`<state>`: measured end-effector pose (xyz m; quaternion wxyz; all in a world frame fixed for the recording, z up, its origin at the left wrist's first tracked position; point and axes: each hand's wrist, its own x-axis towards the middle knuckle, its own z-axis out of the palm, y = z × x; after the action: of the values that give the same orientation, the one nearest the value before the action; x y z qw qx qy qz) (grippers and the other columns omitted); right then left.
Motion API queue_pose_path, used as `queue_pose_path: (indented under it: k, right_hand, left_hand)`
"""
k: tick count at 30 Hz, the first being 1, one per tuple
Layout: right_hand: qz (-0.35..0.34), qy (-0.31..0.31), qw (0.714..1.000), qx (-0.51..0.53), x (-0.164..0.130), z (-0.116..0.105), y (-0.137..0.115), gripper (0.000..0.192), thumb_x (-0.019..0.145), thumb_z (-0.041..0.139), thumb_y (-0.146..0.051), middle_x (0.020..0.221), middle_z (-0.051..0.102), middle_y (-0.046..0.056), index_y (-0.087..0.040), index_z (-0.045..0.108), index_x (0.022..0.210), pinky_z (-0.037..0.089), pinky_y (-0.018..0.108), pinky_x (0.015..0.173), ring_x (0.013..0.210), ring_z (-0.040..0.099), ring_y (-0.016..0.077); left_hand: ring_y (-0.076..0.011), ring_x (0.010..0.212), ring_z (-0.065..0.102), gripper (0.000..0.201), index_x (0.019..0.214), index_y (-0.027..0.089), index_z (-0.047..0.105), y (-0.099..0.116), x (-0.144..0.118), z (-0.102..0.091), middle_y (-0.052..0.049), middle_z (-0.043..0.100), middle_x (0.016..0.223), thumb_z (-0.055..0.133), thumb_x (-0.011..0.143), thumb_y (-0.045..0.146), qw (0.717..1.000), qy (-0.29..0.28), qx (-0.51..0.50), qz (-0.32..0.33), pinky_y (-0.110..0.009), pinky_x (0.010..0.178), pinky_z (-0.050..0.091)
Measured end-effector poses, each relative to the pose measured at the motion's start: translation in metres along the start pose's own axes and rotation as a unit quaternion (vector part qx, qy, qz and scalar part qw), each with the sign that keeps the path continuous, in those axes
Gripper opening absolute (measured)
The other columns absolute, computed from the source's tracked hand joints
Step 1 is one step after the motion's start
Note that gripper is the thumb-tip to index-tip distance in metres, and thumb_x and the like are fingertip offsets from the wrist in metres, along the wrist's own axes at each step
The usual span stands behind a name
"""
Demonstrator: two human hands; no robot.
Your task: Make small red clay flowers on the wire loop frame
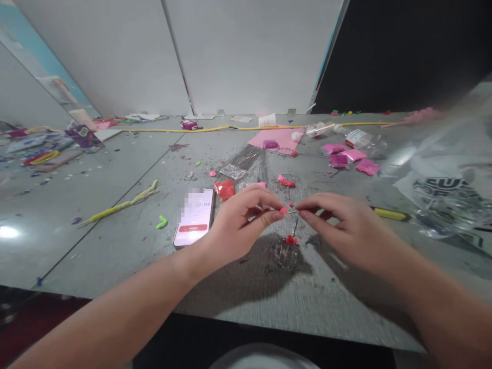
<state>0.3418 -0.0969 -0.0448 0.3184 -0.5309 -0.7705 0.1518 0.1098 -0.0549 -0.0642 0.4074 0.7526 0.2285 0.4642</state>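
My left hand (248, 220) pinches a small red lump (283, 210), which looks like soft clay, between thumb and fingertips. My right hand (342, 223) holds a thin pale stick (291, 212) in a pinch, and its tip reaches the lump. Below the fingertips a red flower-like piece (291, 239) sits by a twisted, shiny wire form (287, 254) on the table. Just beyond the hands lies a curved red and pink piece (286, 181). A small red bit (291, 204) shows between the hands, partly in line with a wire.
A phone (194, 218) lies beside my left wrist, near a red packet (225, 189). Thin wires (246, 161) fan out ahead, by a pink sheet (274, 137). Pink packets (348, 154), a yellow-handled tool (390, 213) and plastic bags (434, 189) are right; a yellow twisted strand (119, 207) is left.
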Motion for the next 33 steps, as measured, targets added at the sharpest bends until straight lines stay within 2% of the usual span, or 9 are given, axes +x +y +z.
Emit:
queue_pose_path:
  k: [2, 4, 8, 11, 15, 21, 27, 30, 33]
  right_hand:
    - [-0.008, -0.007, 1.0, 0.006, 0.001, 0.003, 0.002, 0.015, 0.098, 0.063, -0.032, 0.095, 0.077, 0.006, -0.025, 0.075, 0.101, 0.053, 0.033, 0.062, 0.081, 0.07, 0.021]
    - [-0.044, 0.02, 0.998, 0.035, 0.0, 0.007, 0.002, 0.016, 0.094, 0.066, -0.028, 0.097, 0.076, 0.005, -0.025, 0.072, 0.109, 0.055, 0.034, 0.066, 0.078, 0.069, 0.0199]
    - [-0.151, 0.066, 0.985, 0.046, -0.003, 0.014, -0.001, 0.026, 0.091, 0.069, -0.019, 0.103, 0.072, 0.004, -0.027, 0.066, 0.115, 0.057, 0.035, 0.071, 0.078, 0.066, 0.018]
    - [-0.209, 0.08, 0.975, -0.002, -0.004, 0.018, -0.001, 0.025, 0.091, 0.07, -0.014, 0.103, 0.07, 0.005, -0.025, 0.067, 0.113, 0.055, 0.032, 0.073, 0.081, 0.065, 0.0168]
    - [-0.229, 0.079, 0.97, -0.015, -0.003, 0.019, -0.001, 0.022, 0.094, 0.068, -0.012, 0.105, 0.07, 0.005, -0.023, 0.068, 0.113, 0.056, 0.03, 0.077, 0.086, 0.068, 0.0155]
    - [-0.231, 0.088, 0.969, -0.011, -0.003, 0.02, -0.002, 0.021, 0.094, 0.068, -0.011, 0.104, 0.072, 0.006, -0.023, 0.069, 0.112, 0.057, 0.031, 0.077, 0.087, 0.07, 0.0167]
    - [-0.227, 0.076, 0.971, -0.01, -0.003, 0.018, -0.001, 0.022, 0.094, 0.069, -0.013, 0.103, 0.071, 0.004, -0.024, 0.068, 0.113, 0.057, 0.03, 0.073, 0.085, 0.068, 0.0156]
    - [-0.208, 0.077, 0.975, 0.012, -0.003, 0.016, -0.003, 0.026, 0.093, 0.071, -0.016, 0.104, 0.072, 0.003, -0.026, 0.067, 0.116, 0.056, 0.029, 0.068, 0.08, 0.066, 0.0146]
    - [-0.165, 0.108, 0.98, 0.033, -0.003, 0.013, -0.003, 0.024, 0.093, 0.07, -0.021, 0.1, 0.072, 0.002, -0.029, 0.066, 0.115, 0.057, 0.032, 0.067, 0.078, 0.066, 0.0163]
  left_hand:
    - [-0.0117, 0.082, 0.064, 0.011, 0.099, 0.017, 0.072, -0.001, 0.002, 0.002, -0.004, 0.07, 0.09, 0.07, 0.095, 0.027, 0.995, -0.023, -0.039, -0.087, -0.025, 0.071, 0.051]
    - [-0.0109, 0.076, 0.064, 0.012, 0.098, 0.015, 0.072, 0.0, 0.003, 0.003, -0.002, 0.07, 0.084, 0.072, 0.093, 0.027, 0.983, -0.044, -0.081, -0.162, -0.025, 0.071, 0.051]
    - [-0.0098, 0.073, 0.062, 0.012, 0.093, 0.014, 0.075, 0.0, 0.006, 0.004, -0.001, 0.07, 0.079, 0.075, 0.089, 0.025, 0.963, -0.047, -0.132, -0.229, -0.024, 0.072, 0.05]
    - [-0.0096, 0.074, 0.063, 0.012, 0.092, 0.015, 0.077, -0.001, 0.005, 0.004, -0.001, 0.071, 0.08, 0.076, 0.089, 0.027, 0.955, -0.06, -0.155, -0.246, -0.024, 0.073, 0.05]
    - [-0.0099, 0.077, 0.065, 0.012, 0.092, 0.016, 0.078, -0.002, 0.004, 0.003, -0.002, 0.073, 0.084, 0.078, 0.088, 0.027, 0.947, -0.07, -0.181, -0.256, -0.024, 0.076, 0.051]
    - [-0.0126, 0.083, 0.068, 0.019, 0.103, 0.018, 0.08, 0.001, 0.004, 0.001, -0.005, 0.077, 0.094, 0.079, 0.087, 0.028, 0.947, -0.066, -0.187, -0.253, -0.026, 0.079, 0.054]
    - [-0.0117, 0.081, 0.067, 0.013, 0.098, 0.018, 0.082, 0.002, 0.005, 0.0, -0.004, 0.077, 0.091, 0.077, 0.088, 0.026, 0.95, -0.089, -0.176, -0.242, -0.026, 0.08, 0.054]
    - [-0.011, 0.079, 0.067, 0.012, 0.094, 0.017, 0.081, 0.001, 0.006, -0.001, -0.004, 0.075, 0.086, 0.078, 0.087, 0.027, 0.949, -0.086, -0.169, -0.25, -0.025, 0.078, 0.054]
    - [-0.0113, 0.079, 0.067, 0.017, 0.095, 0.017, 0.079, -0.003, 0.008, -0.006, -0.003, 0.074, 0.084, 0.081, 0.085, 0.031, 0.952, -0.06, -0.158, -0.254, -0.025, 0.077, 0.053]
